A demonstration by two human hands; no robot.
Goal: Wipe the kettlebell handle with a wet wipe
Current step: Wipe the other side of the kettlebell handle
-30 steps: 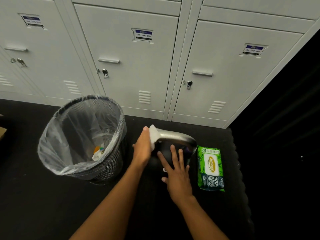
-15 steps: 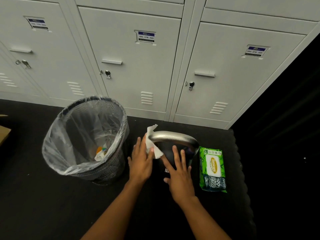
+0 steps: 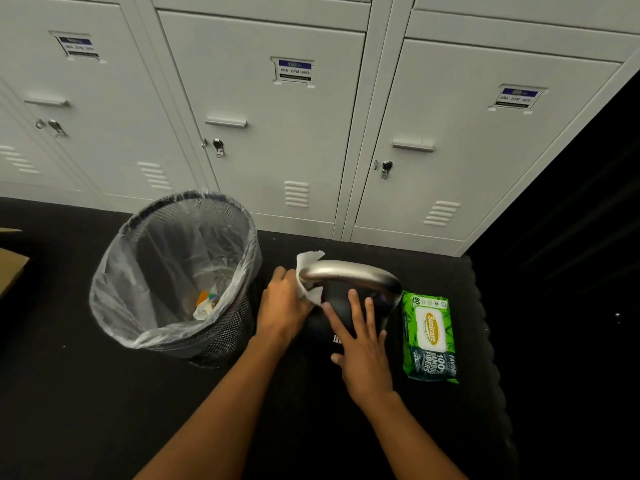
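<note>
A black kettlebell [image 3: 341,306] with a silver metal handle [image 3: 353,273] stands on the dark floor mat in the middle of the view. A white wet wipe [image 3: 308,282] is wrapped around the handle's left leg. My left hand [image 3: 282,304] grips that wipe against the metal, just left of the kettlebell. My right hand [image 3: 360,344] lies flat on the kettlebell's black body with its fingers spread, below the handle. The lower part of the kettlebell is hidden under my right hand.
A mesh waste bin [image 3: 180,275] lined with a clear bag stands to the left, with some rubbish inside. A green pack of wet wipes [image 3: 429,336] lies flat right of the kettlebell. Grey lockers [image 3: 294,133] line the wall behind. A cardboard corner [image 3: 10,268] shows at far left.
My left hand has slid the wipe from the top left of the handle down its left leg. The right hand stays flat on the kettlebell's body.
</note>
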